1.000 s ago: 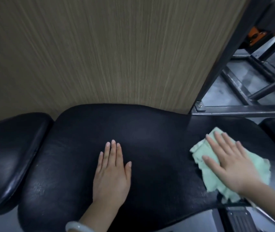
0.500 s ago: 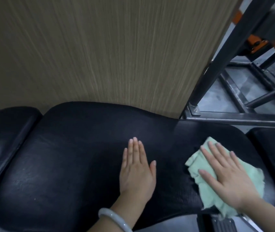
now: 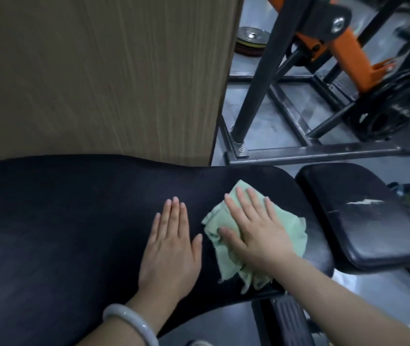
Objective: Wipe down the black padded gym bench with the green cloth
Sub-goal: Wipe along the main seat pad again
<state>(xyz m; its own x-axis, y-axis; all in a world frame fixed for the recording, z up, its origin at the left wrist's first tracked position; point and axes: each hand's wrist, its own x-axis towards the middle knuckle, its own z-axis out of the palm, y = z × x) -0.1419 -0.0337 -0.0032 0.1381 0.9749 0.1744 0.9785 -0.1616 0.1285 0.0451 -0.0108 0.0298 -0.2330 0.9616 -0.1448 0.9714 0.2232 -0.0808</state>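
Observation:
The black padded bench [image 3: 74,221] fills the lower left and middle of the view. A crumpled pale green cloth [image 3: 291,228] lies on its right end. My right hand [image 3: 253,233] presses flat on the cloth with straight fingers. My left hand [image 3: 171,243] rests flat on the bare pad just left of the cloth, fingers together. A pale bangle sits on my left wrist.
A smaller, scuffed black seat pad [image 3: 363,221] adjoins the bench on the right. Behind stands a wood-grain panel [image 3: 99,71]. At the back right are a dark steel rack frame [image 3: 311,151], orange brackets [image 3: 343,43] and weight plates [image 3: 250,39] on the grey floor.
The view has swung right, so the left pad is out of frame and the seat pad shows. Both hands now lie closer together, with the cloth nearer the bench's right end.

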